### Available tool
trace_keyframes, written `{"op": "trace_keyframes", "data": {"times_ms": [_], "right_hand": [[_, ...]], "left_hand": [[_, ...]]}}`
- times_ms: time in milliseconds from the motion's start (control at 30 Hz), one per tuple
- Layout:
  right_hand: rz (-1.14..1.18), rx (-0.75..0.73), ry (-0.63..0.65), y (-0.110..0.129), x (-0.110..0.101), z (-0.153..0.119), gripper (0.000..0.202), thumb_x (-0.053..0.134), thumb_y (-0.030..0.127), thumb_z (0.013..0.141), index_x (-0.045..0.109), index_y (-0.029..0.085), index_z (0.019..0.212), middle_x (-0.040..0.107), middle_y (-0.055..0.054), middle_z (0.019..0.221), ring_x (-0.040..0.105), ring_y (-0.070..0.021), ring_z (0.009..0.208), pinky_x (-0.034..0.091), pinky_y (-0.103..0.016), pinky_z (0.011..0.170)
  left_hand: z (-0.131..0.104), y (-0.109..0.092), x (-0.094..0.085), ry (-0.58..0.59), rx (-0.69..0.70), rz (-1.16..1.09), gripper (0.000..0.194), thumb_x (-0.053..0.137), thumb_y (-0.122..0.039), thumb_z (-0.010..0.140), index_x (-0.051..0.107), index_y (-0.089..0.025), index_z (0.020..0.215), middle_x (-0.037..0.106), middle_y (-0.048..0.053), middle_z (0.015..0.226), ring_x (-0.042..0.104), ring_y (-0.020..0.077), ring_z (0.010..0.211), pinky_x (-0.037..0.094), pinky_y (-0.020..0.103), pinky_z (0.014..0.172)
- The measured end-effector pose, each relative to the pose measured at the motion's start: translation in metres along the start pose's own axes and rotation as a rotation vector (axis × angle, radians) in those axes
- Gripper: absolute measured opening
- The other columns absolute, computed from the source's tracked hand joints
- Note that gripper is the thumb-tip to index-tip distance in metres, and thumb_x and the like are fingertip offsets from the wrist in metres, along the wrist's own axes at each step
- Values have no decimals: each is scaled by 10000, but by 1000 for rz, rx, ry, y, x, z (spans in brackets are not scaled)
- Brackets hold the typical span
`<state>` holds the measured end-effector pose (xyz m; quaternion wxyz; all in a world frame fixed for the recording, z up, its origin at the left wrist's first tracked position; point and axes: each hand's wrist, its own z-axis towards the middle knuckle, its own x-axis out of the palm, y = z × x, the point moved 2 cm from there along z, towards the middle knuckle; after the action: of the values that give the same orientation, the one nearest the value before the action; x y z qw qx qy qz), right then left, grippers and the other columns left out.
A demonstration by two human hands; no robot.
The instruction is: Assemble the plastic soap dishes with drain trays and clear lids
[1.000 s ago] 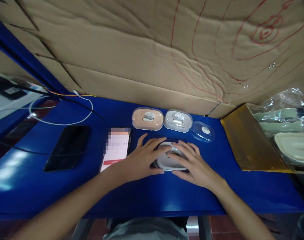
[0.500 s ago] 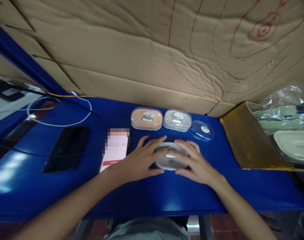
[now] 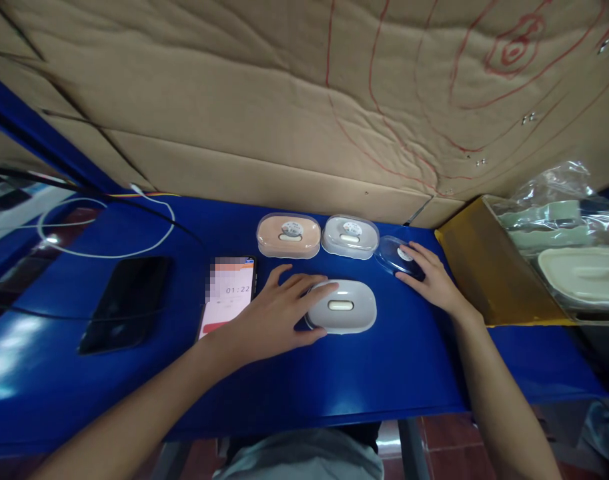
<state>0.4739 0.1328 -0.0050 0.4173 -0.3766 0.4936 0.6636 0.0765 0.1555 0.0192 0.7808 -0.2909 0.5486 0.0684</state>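
Observation:
A grey oval soap dish (image 3: pixel 357 319) with a small pale oblong piece in its middle lies on the blue table in front of me. My left hand (image 3: pixel 289 307) grips its left end, thumb at the near edge and fingers over the far side. Farther right, my right hand (image 3: pixel 429 277) has its fingers and thumb around a clear plastic lid (image 3: pixel 391 253) with a round white sticker. The lid appears to rest on the table. Behind the grey dish stand a peach soap dish (image 3: pixel 269 239) and a light grey one (image 3: pixel 334 240), each under a clear stickered cover.
On the left are a lit phone (image 3: pixel 229 307) showing a timer, a dark phone (image 3: pixel 127 303) and a white cable (image 3: pixel 171 230). An open cardboard box (image 3: pixel 477 280) at the right holds green and cream dishes in plastic. A cardboard wall (image 3: pixel 234 120) stands behind.
My right hand has left the grey soap dish and moved right to the clear lid. My left hand stays at the dish's left end. The view has shifted slightly.

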Motion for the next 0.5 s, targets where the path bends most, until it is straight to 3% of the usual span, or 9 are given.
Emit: {"op": "trace_keyframes", "data": {"times_ms": [100,233,367,500], "right_hand": [[108,35,6,7,-11,-3,682,698,659,931,580,302,1500,569,-146,1485,567,-361,1382,453,-609,1164],[315,-44,204,43,-23,-10,567,636,575,1005,549,340,1513,584,-115,1489,617,-317,1328,573,-509,1042],[352,-228,313,92,-11,-16,621,693,524,990,510,328,1551,536,-124,1550,547,-319,1427,501,-508,1155],[201,-299,239,118,12,-19,713,724,549,969,453,352,1598,463,-112,1625,454,-341,1497,448,-554,1202]], "left_hand": [[1,3,-1,-21,-57,12,672,717,-395,972,444,-303,1579,570,89,1567,563,343,1393,265,571,1243],[4,3,-4,-9,-100,-44,726,725,-364,971,386,-310,1611,557,69,1586,548,338,1405,342,521,1203],[5,0,-5,-3,-133,-135,864,765,-346,961,257,-334,1660,482,80,1647,555,337,1392,425,492,1143],[4,-2,2,-5,-116,-172,935,784,-367,965,184,-363,1682,446,98,1660,536,335,1416,431,505,1152]]}}
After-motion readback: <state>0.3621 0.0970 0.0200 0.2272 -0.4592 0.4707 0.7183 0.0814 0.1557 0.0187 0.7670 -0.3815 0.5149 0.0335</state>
